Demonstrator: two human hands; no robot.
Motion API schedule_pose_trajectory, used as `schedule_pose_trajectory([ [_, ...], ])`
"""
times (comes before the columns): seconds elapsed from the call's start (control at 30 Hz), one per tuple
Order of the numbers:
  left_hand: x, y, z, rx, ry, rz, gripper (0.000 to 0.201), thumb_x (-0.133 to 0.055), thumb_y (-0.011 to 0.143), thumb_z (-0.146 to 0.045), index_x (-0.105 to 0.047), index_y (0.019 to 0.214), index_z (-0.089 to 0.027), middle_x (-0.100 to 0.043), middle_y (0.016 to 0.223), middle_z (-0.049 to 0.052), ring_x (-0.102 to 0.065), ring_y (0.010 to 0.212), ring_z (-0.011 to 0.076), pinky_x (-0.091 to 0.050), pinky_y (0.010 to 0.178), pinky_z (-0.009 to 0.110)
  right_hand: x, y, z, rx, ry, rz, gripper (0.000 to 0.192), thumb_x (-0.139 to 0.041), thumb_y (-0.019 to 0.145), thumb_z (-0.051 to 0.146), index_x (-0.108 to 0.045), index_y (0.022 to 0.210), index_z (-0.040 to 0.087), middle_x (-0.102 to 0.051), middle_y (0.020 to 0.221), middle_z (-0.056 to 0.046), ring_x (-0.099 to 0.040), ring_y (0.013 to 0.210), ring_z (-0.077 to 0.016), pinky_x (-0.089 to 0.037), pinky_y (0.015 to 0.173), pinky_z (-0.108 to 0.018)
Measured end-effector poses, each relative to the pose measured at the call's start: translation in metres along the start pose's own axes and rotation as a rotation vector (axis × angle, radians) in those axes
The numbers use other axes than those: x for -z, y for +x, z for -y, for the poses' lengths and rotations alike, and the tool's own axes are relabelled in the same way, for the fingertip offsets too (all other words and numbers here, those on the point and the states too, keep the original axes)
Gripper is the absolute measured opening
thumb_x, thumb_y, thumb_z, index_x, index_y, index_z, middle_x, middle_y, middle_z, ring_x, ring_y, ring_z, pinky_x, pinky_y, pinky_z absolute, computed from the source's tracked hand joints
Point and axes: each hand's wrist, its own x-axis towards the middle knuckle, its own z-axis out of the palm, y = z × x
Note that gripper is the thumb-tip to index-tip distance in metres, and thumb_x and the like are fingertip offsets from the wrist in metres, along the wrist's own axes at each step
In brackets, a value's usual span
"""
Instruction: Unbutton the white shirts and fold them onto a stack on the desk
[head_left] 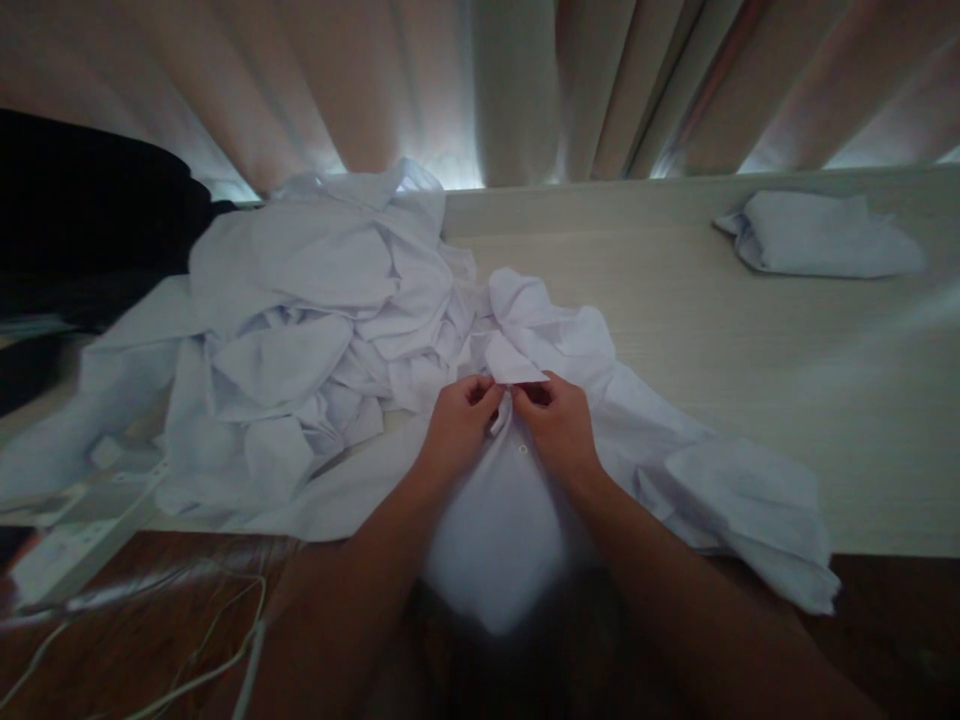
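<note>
"Where's the shirt (495, 530)?"

"On the bench (690, 350), just right of the pile (300, 290); left hand (463, 412) and right hand (559, 415) both pinch it at the collar (514, 362)."

"Any advice?"

"I'd keep the cloth level, the pinch light."

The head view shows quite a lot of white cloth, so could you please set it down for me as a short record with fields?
Left hand: pinching the white shirt near its collar
Right hand: pinching the same area, close beside the left hand
Button: visible just below the hands
Surface: pale table
Left of shirt: heap of crumpled white cloth
Far right: folded white bundle
Behind: curtain
</note>
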Motion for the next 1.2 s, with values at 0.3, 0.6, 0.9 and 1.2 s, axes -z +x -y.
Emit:
schedule_pose_trajectory([
  [0.3,-0.006,-0.007,-0.001,-0.068,0.041,-0.088,0.015,-0.061,0.085,-0.027,-0.066,0.076,-0.017,-0.061,0.064,-0.001,-0.053,0.060,0.0133,-0.039,0.054,0.023,0.010,0.002,0.007,-0.050,-0.089,0.049,0.025,-0.064,0.082,0.034,-0.078,0.076,0.014,-0.076,0.074,-0.008,-0.068,0.068,-0.0228,-0.047,0.060,-0.030],
  [0.6,-0.009,-0.010,-0.002,-0.049,0.016,-0.081,0.013,-0.062,0.084,-0.024,-0.063,0.073,-0.017,-0.057,0.061,-0.002,-0.050,0.056,0.0119,-0.037,0.053,0.023,0.015,0.005,0.001,-0.032,0.035,0.140,0.020,-0.065,0.080,0.029,-0.076,0.079,0.013,-0.075,0.077,-0.006,-0.064,0.066,-0.0185,-0.045,0.059,-0.027],
  [0.9,-0.007,-0.008,0.005,-0.097,0.066,-0.077,0.016,-0.056,0.087,-0.023,-0.060,0.072,-0.018,-0.056,0.064,-0.003,-0.049,0.059,0.0118,-0.035,0.053,0.022,0.019,0.005,0.006,0.016,-0.037,0.225,0.021,-0.063,0.085,0.030,-0.074,0.075,0.015,-0.074,0.075,-0.007,-0.068,0.073,-0.0207,-0.050,0.070,-0.030],
  [1.2,-0.004,-0.008,0.013,-0.060,0.140,-0.093,0.017,-0.056,0.088,-0.030,-0.063,0.078,-0.017,-0.065,0.070,0.001,-0.056,0.063,0.0144,-0.039,0.058,0.024,0.012,0.004,0.002,0.016,-0.093,0.210,0.017,-0.064,0.082,0.028,-0.074,0.081,0.014,-0.074,0.076,-0.005,-0.063,0.067,-0.0181,-0.042,0.061,-0.027],
])
